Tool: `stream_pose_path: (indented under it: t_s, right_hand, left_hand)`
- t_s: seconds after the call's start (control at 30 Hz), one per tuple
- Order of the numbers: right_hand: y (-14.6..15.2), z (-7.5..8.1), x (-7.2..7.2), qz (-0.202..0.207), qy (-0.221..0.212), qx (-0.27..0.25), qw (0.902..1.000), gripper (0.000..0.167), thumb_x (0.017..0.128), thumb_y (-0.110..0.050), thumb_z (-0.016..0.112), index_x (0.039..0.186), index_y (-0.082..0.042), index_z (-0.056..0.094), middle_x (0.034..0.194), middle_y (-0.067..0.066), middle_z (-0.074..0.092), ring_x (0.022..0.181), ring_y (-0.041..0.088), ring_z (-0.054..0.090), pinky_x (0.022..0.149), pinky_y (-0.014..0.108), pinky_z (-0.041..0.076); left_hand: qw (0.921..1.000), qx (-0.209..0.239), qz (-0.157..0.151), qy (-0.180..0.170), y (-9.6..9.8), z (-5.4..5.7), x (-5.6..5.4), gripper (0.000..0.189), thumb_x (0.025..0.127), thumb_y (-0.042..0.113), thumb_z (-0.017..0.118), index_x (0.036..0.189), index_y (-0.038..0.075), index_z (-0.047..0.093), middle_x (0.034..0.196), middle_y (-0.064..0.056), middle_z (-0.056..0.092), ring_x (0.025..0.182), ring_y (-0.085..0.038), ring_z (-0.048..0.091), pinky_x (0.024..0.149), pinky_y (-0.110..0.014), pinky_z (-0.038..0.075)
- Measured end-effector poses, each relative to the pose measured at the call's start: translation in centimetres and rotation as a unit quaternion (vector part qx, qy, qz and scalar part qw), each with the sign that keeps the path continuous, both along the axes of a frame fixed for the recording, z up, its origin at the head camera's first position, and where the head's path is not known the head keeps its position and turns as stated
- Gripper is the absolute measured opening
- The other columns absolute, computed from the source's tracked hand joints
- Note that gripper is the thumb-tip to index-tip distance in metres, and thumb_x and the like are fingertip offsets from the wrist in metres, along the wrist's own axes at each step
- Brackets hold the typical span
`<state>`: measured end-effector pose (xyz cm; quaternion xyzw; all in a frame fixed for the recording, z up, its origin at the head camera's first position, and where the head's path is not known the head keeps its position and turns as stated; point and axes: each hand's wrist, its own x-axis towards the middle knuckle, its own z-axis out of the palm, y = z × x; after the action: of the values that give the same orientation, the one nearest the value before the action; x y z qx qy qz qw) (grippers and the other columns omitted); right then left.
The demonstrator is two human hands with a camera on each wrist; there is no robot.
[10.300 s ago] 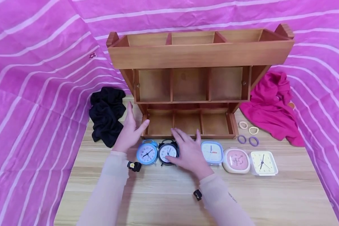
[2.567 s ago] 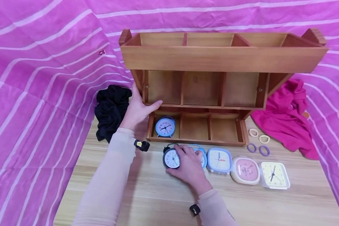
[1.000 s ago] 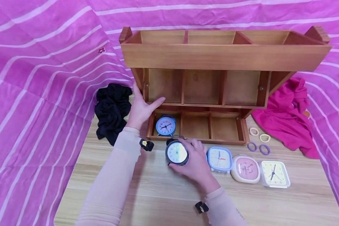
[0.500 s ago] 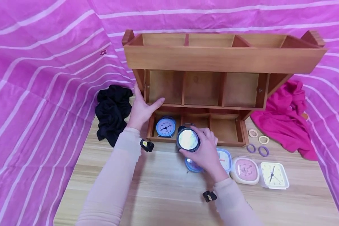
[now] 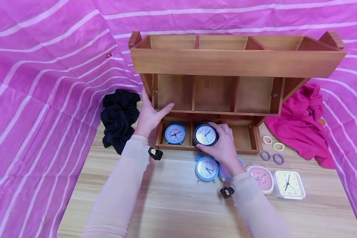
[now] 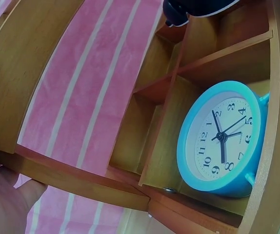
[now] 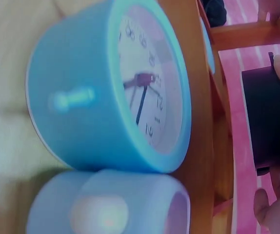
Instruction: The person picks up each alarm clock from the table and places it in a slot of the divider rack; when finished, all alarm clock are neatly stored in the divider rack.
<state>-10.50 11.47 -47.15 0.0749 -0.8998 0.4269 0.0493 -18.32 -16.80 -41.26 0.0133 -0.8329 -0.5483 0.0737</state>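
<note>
In the head view my right hand (image 5: 224, 145) grips a black alarm clock (image 5: 206, 135) by its right side, at the middle compartment of the wooden tiered shelf's (image 5: 238, 62) bottom tray. The right wrist view shows thumb and fingers around the black clock's (image 7: 271, 114) dark body. A blue round alarm clock (image 5: 175, 134) stands in the left compartment, its face (image 6: 223, 139) tilted in the left wrist view. My left hand (image 5: 150, 115) holds the shelf's left side, thumb at the front of the middle tier. Another blue alarm clock (image 5: 207, 168) stands on the table before the tray.
Right of that clock, a blue square clock (image 5: 224, 173) is partly covered by my right wrist. Beyond it sit a pink-faced clock (image 5: 260, 178) and a pale square clock (image 5: 289, 183). Several hair ties (image 5: 278, 158) lie near magenta cloth (image 5: 303, 132); black cloth (image 5: 120, 115) lies left.
A blue clock went from the table into the left compartment. My right hand has lifted the black clock off the table and carried it right and back to the middle compartment. My left hand took hold of the shelf.
</note>
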Motion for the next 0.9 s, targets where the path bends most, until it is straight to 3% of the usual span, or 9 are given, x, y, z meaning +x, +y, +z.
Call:
stream_pose_path:
  t_s: [0.1, 0.47, 0.7, 0.9]
  right_hand:
    - [0.3, -0.4, -0.7, -0.001, -0.010, -0.001, 1.0000, 0.092, 0.067, -0.037, 0.100, 0.145, -0.011, 0.059, 0.129, 0.013, 0.054, 0.127, 0.034, 0.043, 0.103, 0.055, 0.046]
    - [0.8, -1.5, -2.0, -0.004, -0.072, 0.025, 0.9971, 0.090, 0.073, -0.040, 0.096, 0.149, -0.014, 0.055, 0.138, 0.016, 0.050, 0.132, 0.035, 0.041, 0.108, 0.060, 0.047]
    - [0.9, -2.3, -2.3, -0.001, -0.077, 0.037, 0.9964, 0.091, 0.073, -0.038, 0.096, 0.150, -0.013, 0.055, 0.141, 0.018, 0.050, 0.135, 0.038, 0.040, 0.113, 0.064, 0.032]
    - [0.8, -3.1, -2.5, 0.003, -0.079, 0.042, 0.9960, 0.091, 0.074, -0.037, 0.096, 0.150, -0.012, 0.055, 0.136, 0.017, 0.052, 0.131, 0.037, 0.043, 0.106, 0.062, 0.029]
  left_hand:
    - [1.0000, -0.002, -0.002, 0.001, 0.0, -0.1, 0.0, 0.116, 0.084, 0.056, 0.083, 0.166, 0.034, 0.003, 0.169, 0.001, 0.028, 0.152, -0.022, 0.036, 0.123, -0.050, 0.033]
    - [0.9993, 0.032, -0.014, 0.014, 0.0, -0.2, -0.2, 0.109, 0.086, 0.046, 0.085, 0.163, 0.038, 0.007, 0.163, 0.000, 0.036, 0.145, -0.021, 0.044, 0.122, -0.046, 0.036]
    - [0.9996, 0.022, -0.016, 0.011, 0.0, -0.1, -0.2, 0.109, 0.087, 0.046, 0.084, 0.163, 0.036, 0.007, 0.163, -0.001, 0.036, 0.146, -0.021, 0.044, 0.122, -0.046, 0.036]
    - [0.9998, 0.013, -0.015, 0.008, -0.1, 0.0, -0.2, 0.111, 0.086, 0.048, 0.084, 0.163, 0.035, 0.005, 0.165, -0.001, 0.034, 0.147, -0.021, 0.042, 0.122, -0.046, 0.035]
